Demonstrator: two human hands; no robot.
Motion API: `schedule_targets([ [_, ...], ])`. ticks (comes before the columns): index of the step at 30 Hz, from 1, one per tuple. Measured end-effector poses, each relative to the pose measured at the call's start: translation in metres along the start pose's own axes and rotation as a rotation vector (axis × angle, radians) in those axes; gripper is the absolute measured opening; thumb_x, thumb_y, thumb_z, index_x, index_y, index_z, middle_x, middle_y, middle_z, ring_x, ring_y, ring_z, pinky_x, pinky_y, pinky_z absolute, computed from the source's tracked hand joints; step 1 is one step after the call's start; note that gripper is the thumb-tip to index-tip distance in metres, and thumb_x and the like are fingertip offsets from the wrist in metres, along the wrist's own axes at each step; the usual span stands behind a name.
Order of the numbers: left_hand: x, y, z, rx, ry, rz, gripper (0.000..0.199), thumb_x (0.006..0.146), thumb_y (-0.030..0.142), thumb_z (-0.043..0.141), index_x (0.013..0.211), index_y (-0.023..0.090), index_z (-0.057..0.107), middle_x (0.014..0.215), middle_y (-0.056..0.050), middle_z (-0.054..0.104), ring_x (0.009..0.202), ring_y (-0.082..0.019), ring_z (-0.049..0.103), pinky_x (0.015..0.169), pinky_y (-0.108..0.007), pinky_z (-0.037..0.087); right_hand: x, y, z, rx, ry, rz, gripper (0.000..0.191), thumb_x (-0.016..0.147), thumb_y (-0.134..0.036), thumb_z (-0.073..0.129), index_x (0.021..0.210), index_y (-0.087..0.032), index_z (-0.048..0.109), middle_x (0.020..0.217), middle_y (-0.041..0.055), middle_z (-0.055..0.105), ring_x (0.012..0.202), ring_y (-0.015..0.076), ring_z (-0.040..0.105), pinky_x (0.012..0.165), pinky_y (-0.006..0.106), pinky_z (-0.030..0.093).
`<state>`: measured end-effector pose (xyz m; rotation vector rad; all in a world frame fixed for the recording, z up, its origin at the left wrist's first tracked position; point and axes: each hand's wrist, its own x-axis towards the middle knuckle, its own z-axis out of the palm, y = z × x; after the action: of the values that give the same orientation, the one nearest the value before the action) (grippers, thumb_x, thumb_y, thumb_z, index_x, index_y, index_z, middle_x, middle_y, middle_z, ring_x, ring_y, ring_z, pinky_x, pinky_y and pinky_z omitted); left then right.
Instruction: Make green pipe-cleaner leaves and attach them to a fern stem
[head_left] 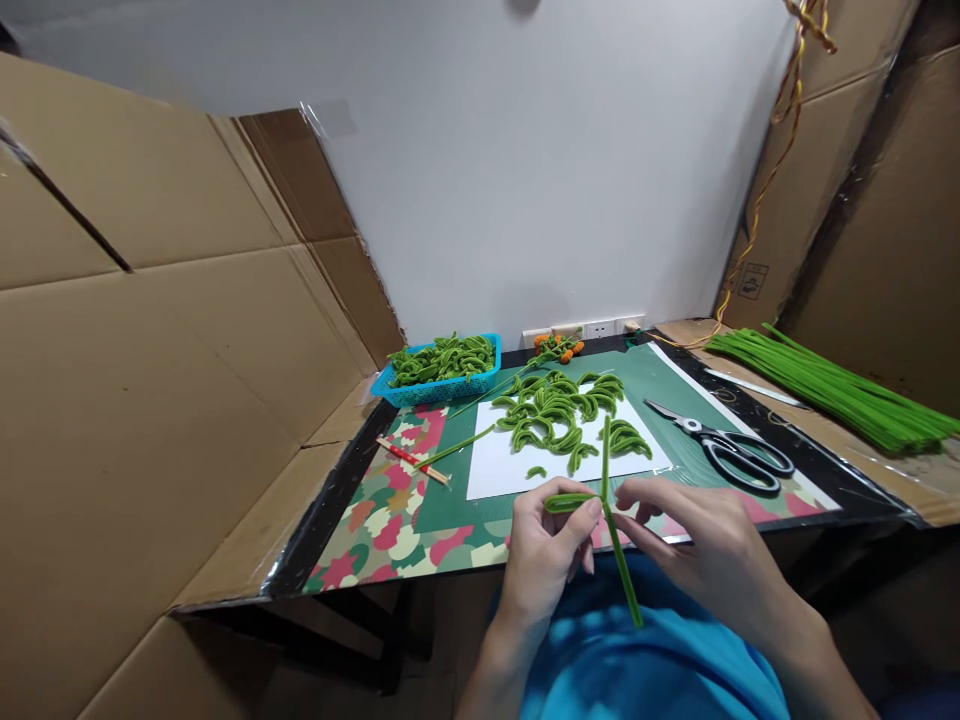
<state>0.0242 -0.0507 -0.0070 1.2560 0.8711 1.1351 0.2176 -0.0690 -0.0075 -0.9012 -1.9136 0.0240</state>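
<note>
My left hand (551, 545) pinches a green pipe cleaner (624, 570) between thumb and fingers. A folded loop of it points left, one end stands up, and the other slants down over my lap. Close by on the right, my right hand (697, 525) has its thumb and index finger curved and apart, the tips beside the crossing point; contact is hard to make out. Beyond my hands, many short curled green pipe cleaner pieces (555, 420) lie on a white sheet (491, 483).
A blue basket (442, 390) of green pieces stands at the back left, near orange flowers (559, 346). Black-handled scissors (739, 455) and a bundle of green pipe cleaners (832, 390) lie right. Red-wrapped chopsticks (412, 460) lie left. Cardboard walls (187, 350) flank the table.
</note>
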Motion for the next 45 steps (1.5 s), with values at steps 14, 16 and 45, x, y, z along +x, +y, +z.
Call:
schedule_targets([
  [14, -0.001, 0.004, -0.003, 0.029, -0.072, -0.065, 0.036, 0.085, 0.049, 0.083, 0.093, 0.016, 0.071, 0.061, 0.001, 0.067, 0.041, -0.008, 0.051, 0.039, -0.017, 0.034, -0.004, 0.012, -0.004, -0.009, -0.067, -0.152, 0.025, 0.108, -0.014, 0.058, 0.125, -0.024, 0.073, 0.115, 0.01, 0.081, 0.096, 0.0212, 0.08, 0.074, 0.03, 0.063],
  [16, -0.001, 0.004, -0.003, 0.034, -0.077, -0.056, 0.034, 0.087, 0.047, 0.082, 0.093, 0.016, 0.07, 0.06, 0.002, 0.065, 0.042, -0.008, 0.049, 0.04, -0.017, 0.035, -0.004, 0.011, -0.004, -0.018, -0.085, -0.16, 0.026, 0.107, -0.013, 0.057, 0.126, -0.024, 0.072, 0.116, 0.0098, 0.081, 0.097, 0.0209, 0.08, 0.075, 0.03, 0.063],
  [45, 0.023, 0.036, -0.002, 0.618, -0.071, 0.797, 0.016, 0.102, 0.007, 0.055, 0.101, 0.019, 0.066, 0.091, -0.005, 0.064, 0.081, -0.018, 0.063, 0.072, -0.028, 0.05, 0.035, 0.005, -0.006, -0.079, 0.154, -0.286, 0.032, 0.104, -0.004, 0.052, 0.123, -0.02, 0.072, 0.103, 0.0123, 0.078, 0.088, 0.0211, 0.078, 0.074, 0.028, 0.062],
])
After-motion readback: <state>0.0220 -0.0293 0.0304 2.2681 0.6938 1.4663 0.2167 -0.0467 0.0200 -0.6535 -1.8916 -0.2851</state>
